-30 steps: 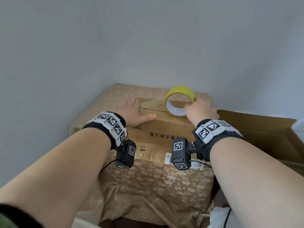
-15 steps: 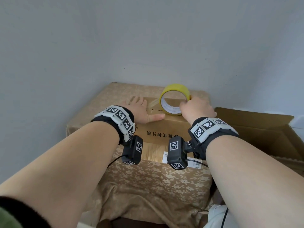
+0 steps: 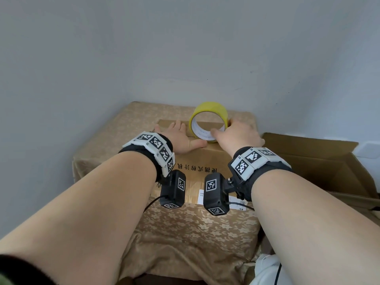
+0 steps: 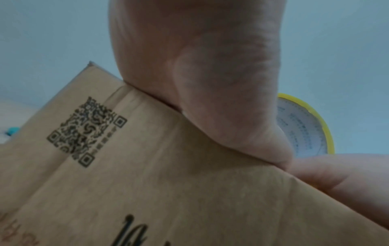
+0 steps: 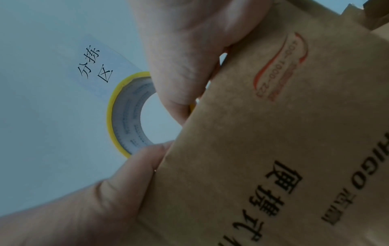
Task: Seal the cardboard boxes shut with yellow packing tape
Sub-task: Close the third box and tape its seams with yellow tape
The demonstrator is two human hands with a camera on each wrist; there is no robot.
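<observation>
Since 1 s ago the tape roll (image 3: 209, 122) has come nearer along the top of the closed box (image 3: 207, 161), from far edge toward the near edge, and the left hand (image 3: 181, 136) slid w/ it; head cam also drifted, so the box sits a bit lower in view.

Right hand (image 3: 238, 132) grips the roll: thumb at the roll's 6 o'clock on the white core, fingers over its 3 o'clock side. Roll stands on edge on the box top, hole facing the cam. In the right wrist view the roll (image 5: 126, 116) shows at 9 o'clock of the frame, thumb under it.

Left hand lies flat on the box top, fingers straight, thumb out toward 3 o'clock, tip just beside the roll's base. Holding nothing. Left wrist view: palm (image 4: 210, 83) pressed on the cardboard edge, roll (image 4: 305, 126) at 3 o'clock.

Box sits on a floral-cloth-covered stand (image 3: 195, 223), approx frame center. A 2nd open box (image 3: 320, 161) is at 3 o'clock of it, flaps up. Grey wall (image 3: 185, 48) behind at 12 o'clock.
</observation>
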